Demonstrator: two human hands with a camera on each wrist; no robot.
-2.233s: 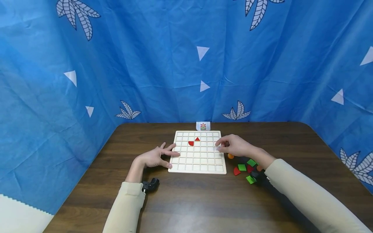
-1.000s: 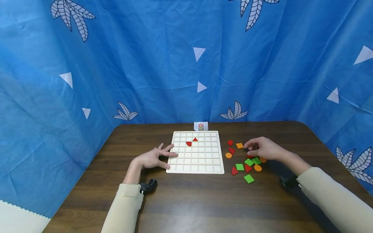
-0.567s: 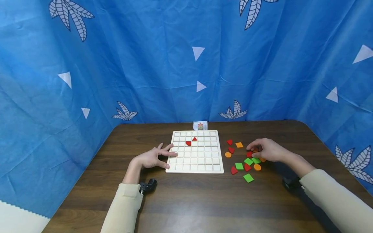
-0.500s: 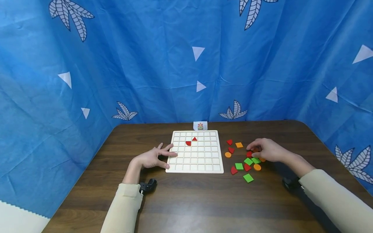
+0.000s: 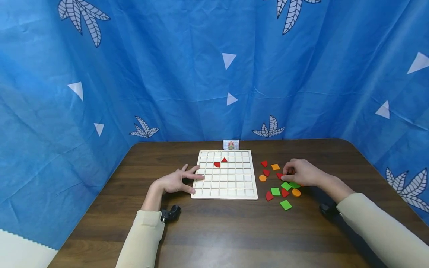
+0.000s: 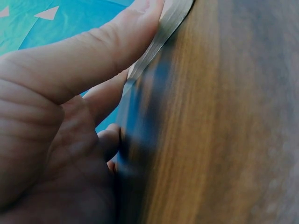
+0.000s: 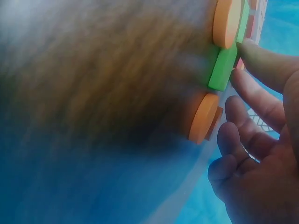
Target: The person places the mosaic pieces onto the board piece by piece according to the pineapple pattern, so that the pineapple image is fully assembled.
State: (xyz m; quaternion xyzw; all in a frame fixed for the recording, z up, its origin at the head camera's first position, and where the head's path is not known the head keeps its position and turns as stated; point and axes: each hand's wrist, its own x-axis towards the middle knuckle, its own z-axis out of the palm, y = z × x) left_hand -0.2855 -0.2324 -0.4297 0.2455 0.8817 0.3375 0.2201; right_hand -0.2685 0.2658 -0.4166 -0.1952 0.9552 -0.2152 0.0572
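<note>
My left hand [image 5: 175,181] rests with spread fingers on the left edge of a white gridded board [image 5: 234,186]. In the left wrist view the thumb [image 6: 103,51] lies along the rim of that board [image 6: 161,39]. A red triangle [image 5: 224,159] and a red quarter-circle [image 5: 217,164] sit in upper cells. To the right of the board, my right hand [image 5: 303,172] pinches a small red tile [image 5: 279,175] between thumb and index finger, low over the table. Its exact shape is partly hidden. Green squares [image 5: 286,186] lie just below the fingers.
Loose tiles lie around the right hand: an orange diamond [image 5: 275,166], an orange disc [image 5: 263,178], several red pieces [image 5: 269,196] and a green square [image 5: 286,204]. A small picture card [image 5: 231,144] stands behind the board. A blue curtain [image 5: 187,82] hangs beyond the brown table [image 5: 214,230].
The right hand moved from the board to the loose tiles, closed on a red one and shifted it slightly left. The left hand stayed on the board's edge.
</note>
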